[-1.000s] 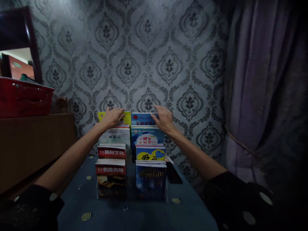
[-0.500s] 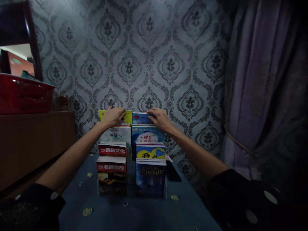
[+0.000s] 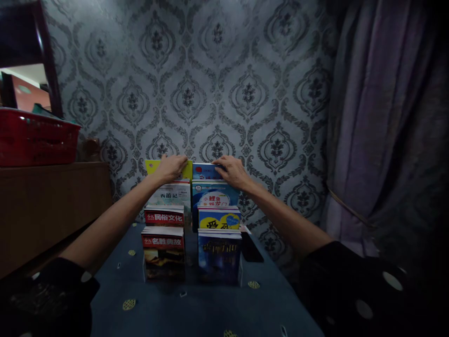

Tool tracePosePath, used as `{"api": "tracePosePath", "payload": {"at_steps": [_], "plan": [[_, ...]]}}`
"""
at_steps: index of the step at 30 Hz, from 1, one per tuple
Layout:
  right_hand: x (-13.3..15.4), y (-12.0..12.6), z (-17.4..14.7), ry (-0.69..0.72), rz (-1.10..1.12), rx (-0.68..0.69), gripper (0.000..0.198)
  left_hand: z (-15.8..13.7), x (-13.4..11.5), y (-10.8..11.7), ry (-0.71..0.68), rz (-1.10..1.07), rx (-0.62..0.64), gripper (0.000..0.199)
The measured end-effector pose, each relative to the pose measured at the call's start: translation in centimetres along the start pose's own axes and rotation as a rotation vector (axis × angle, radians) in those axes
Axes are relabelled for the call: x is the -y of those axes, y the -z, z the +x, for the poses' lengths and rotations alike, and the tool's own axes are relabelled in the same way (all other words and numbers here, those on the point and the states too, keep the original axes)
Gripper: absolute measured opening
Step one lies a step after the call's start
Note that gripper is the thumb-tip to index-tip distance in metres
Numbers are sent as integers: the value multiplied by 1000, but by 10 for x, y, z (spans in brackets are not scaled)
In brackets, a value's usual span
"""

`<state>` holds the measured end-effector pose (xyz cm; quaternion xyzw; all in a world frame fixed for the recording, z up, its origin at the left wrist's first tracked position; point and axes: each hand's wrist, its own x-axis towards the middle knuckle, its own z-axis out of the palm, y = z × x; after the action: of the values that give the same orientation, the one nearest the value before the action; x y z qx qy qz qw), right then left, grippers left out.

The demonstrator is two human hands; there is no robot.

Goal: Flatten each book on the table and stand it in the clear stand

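Two columns of upright books stand in tiers on a clear-sided rack (image 3: 241, 274). At the back left, my left hand (image 3: 172, 168) is closed over the top edge of a yellow book (image 3: 152, 166), hiding part of its cover. Beside it, my right hand (image 3: 231, 172) grips the top of a blue book (image 3: 203, 172), fingers bent over its right side. Lower in the left column are a pale book (image 3: 171, 194) and red-topped books (image 3: 163, 241). A light blue book (image 3: 210, 187), a yellow-and-blue book (image 3: 219, 220) and a dark blue book (image 3: 219, 257) fill the right column.
A dark flat object (image 3: 251, 248) lies right of the rack on the blue patterned tablecloth (image 3: 203, 313). Patterned wallpaper rises behind. To the left, a red basket (image 3: 38, 138) sits on a wooden cabinet (image 3: 52, 201). A purple curtain (image 3: 365, 131) hangs at right.
My left hand has slid slightly right along the top of the yellow book. My right hand stays almost where it was on the blue book.
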<state>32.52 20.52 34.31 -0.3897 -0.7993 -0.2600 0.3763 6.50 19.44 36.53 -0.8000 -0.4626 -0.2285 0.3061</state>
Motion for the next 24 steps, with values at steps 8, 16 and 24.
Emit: {"api": "tracePosePath", "payload": {"at_steps": [8, 16, 24], "plan": [[2, 2, 3, -4, -45, 37, 31, 8, 4, 0, -19, -18, 13, 29], [6, 7, 3, -22, -100, 67, 34, 9, 7, 1, -25, -28, 26, 32], [2, 7, 4, -17, -120, 62, 35, 8, 9, 3, -22, -69, 20, 38]]}}
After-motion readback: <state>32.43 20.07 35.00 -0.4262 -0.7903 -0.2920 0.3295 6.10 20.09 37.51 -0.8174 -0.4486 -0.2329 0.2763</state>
